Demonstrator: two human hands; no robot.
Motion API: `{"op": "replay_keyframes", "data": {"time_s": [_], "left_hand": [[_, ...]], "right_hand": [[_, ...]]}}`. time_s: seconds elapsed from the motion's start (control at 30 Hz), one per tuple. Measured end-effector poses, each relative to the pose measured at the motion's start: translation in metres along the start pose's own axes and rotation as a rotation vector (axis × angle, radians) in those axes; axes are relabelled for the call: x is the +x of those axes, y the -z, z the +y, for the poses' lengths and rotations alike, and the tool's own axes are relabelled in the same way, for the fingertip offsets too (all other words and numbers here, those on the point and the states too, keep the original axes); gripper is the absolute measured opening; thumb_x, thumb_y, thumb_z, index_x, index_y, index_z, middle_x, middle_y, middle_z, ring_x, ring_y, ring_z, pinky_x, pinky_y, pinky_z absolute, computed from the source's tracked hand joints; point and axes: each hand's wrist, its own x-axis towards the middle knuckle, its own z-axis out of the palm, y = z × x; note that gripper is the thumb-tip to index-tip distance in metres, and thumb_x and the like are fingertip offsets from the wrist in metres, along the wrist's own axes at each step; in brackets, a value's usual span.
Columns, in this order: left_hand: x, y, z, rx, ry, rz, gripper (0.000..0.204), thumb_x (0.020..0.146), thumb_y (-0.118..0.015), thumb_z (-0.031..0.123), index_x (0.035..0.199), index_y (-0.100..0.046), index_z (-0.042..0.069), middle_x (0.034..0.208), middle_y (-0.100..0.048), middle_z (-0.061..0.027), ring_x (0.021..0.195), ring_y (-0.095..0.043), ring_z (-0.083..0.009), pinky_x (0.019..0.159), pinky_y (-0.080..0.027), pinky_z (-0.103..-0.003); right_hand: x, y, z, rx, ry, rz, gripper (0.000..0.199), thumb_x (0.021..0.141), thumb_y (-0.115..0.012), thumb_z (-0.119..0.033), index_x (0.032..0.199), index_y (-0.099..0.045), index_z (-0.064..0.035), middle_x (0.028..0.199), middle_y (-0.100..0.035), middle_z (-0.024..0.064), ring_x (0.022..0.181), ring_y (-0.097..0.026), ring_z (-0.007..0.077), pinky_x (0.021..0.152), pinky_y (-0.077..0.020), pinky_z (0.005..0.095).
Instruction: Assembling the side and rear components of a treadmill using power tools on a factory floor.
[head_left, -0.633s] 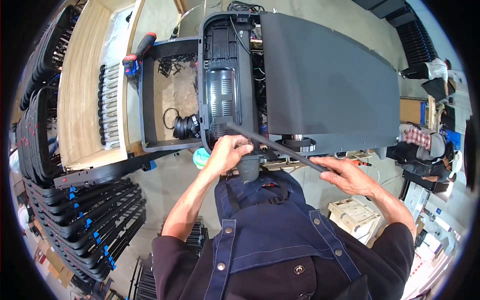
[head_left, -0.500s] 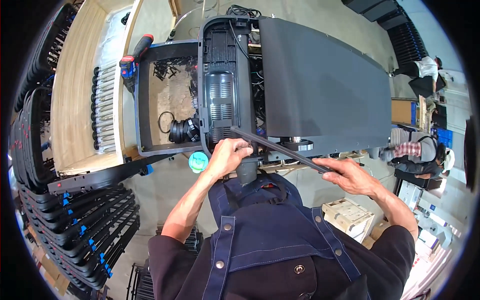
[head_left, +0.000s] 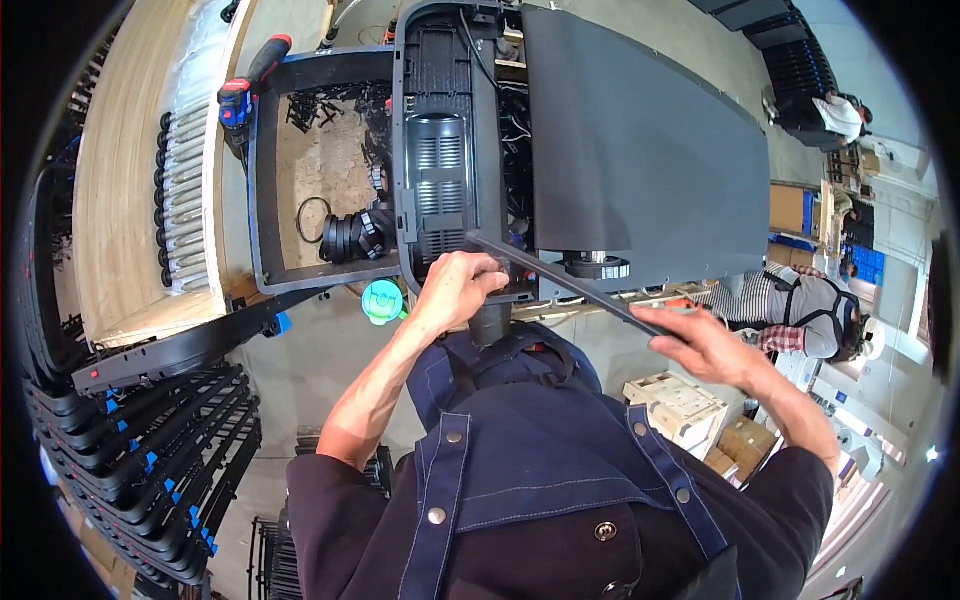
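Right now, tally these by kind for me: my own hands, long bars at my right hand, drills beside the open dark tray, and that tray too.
Hands, left hand and right hand: 2
Long bar: 1
Drill: 1
Open dark tray: 1
Total: 5

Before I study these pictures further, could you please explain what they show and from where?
There is no robot here: a person works bare-handed. The wide camera, worn on this person's head, looks down, so straight edges bend. The right hand appears to hold one end of a dark bar. The left hand is at the lower edge of a black housing; I cannot tell whether it grips anything. Left of this, a tray contains black round parts and small pieces; on the right is a large grey panel.
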Motion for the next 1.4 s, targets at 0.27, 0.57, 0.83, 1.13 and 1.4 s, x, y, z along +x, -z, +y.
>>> {"op": "replay_keyframes", "data": {"time_s": [0.27,0.57,0.83,1.13,1.4], "left_hand": [[-0.001,-0.006,-0.007,-0.081,0.017,0.023,0.021,0.09,-0.069,0.014,0.101,-0.072,-0.003,0.084,-0.071,-0.0207,0.08,-0.071,-0.0306,0.076,-0.053,-0.039],[-0.006,-0.003,0.001,-0.06,0.009,-0.007,0.022,0.089,-0.069,0.014,0.103,-0.072,-0.003,0.086,-0.071,-0.0212,0.083,-0.072,-0.0309,0.076,-0.053,-0.04],[-0.007,-0.006,-0.003,-0.042,0.006,0.031,0.025,0.089,-0.07,0.015,0.107,-0.073,-0.002,0.086,-0.072,-0.0218,0.083,-0.073,-0.0308,0.077,-0.053,-0.04],[-0.01,-0.01,0.001,0.012,0.001,0.051,0.024,0.089,-0.071,0.018,0.103,-0.075,-0.001,0.083,-0.071,-0.0222,0.079,-0.072,-0.035,0.075,-0.053,-0.041],[-0.011,-0.015,-0.004,0.003,-0.015,0.047,0.025,0.088,-0.072,0.02,0.102,-0.075,0.0,0.081,-0.072,-0.0209,0.076,-0.072,-0.0324,0.073,-0.054,-0.04]], "right_hand": [[0.005,0.014,-0.008,0.382,-0.269,0.336,0.052,0.103,-0.061,-0.027,0.148,-0.049,-0.0061,0.105,-0.061,0.0022,0.08,-0.049,0.0103,0.072,-0.0444,0.0261],[-0.003,-0.012,0.002,0.085,-0.076,0.0,0.05,0.101,-0.062,-0.022,0.148,-0.049,-0.0085,0.13,-0.066,0.0134,0.098,-0.067,0.0229,0.089,-0.0499,0.0372],[-0.009,-0.02,-0.004,0.226,-0.109,0.26,0.05,0.101,-0.061,-0.019,0.147,-0.048,-0.0038,0.136,-0.061,0.0213,0.116,-0.065,0.0319,0.101,-0.0482,0.0371],[-0.008,-0.036,0.007,0.32,-0.091,0.561,0.046,0.102,-0.055,-0.008,0.147,-0.047,-0.0001,0.142,-0.059,0.0178,0.119,-0.065,0.0291,0.101,-0.0504,0.04],[-0.012,-0.038,-0.002,0.219,-0.161,0.318,0.047,0.101,-0.058,-0.01,0.146,-0.048,-0.0002,0.147,-0.054,0.0191,0.131,-0.057,0.0302,0.109,-0.0446,0.0394]]}}
